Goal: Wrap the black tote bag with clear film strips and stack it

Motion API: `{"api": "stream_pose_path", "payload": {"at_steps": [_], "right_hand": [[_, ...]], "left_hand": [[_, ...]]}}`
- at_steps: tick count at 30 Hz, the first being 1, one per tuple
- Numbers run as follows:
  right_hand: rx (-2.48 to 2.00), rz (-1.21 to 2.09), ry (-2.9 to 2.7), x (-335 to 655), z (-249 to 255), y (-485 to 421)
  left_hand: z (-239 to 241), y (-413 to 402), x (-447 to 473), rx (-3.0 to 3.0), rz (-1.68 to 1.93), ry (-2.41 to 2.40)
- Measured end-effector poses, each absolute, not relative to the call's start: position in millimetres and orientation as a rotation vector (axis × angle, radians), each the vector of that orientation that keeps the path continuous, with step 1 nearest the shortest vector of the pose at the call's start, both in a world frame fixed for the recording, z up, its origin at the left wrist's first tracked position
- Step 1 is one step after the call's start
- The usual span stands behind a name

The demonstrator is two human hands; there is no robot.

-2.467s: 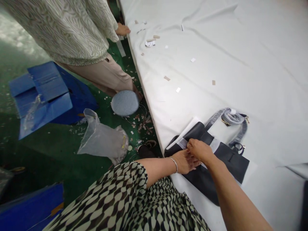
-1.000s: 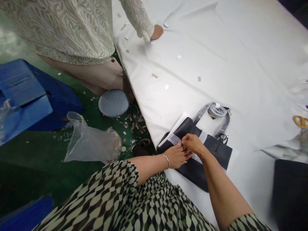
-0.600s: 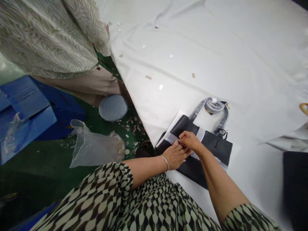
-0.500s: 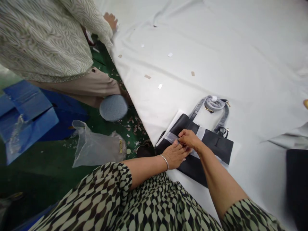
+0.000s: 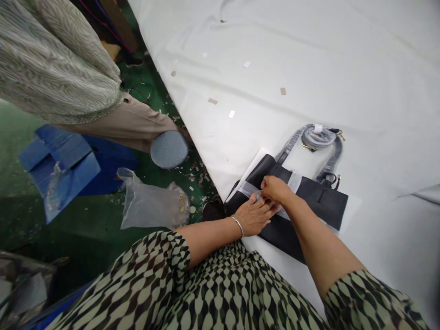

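Right hand fingertips pinched narrow on translucent white wrapping band across flat black leather handbag; left hand flat beside, fingers touching same band. Both in same spot as 0.5 s ago, so still working that band, bag unmoved at near table edge. White cloth-covered table w/ small paper scraps. Co-worker's hand gone from far edge. Left: round grey stool, clear plastic bag, blue cardboard box on green floor.

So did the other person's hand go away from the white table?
Yes. It rested on the white table near the paper scraps; now no hand shows there.
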State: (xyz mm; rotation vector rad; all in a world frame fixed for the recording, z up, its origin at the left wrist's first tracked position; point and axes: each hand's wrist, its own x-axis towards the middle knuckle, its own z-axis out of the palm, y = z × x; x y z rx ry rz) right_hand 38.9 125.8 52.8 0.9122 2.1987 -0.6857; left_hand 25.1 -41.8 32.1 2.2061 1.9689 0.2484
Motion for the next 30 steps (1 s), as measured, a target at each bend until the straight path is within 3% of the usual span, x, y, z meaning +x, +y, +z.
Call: {"api": "stream_pose_path", "payload": {"at_steps": [13, 18, 25, 30], "right_hand": [[0.991, -0.739, 2.287, 47.1, 73.0, 118.9], [1.098, -0.814, 2.391, 101.4, 86.9, 114.9], [1.217, -0.597, 2.724, 180.1, 84.5, 84.1], [1.025, -0.884, 2.862, 150.8, 73.9, 78.0]], "left_hand": [[34.5, -33.9, 16.9, 2.335, 0.16, 1.897], [33.3, -33.6, 16.1, 2.327, 0.145, 1.904], [34.4, -36.4, 17.0, 2.336, 0.186, 1.892], [36.8, -36.3, 16.0, 2.351, 0.147, 1.868]]}}
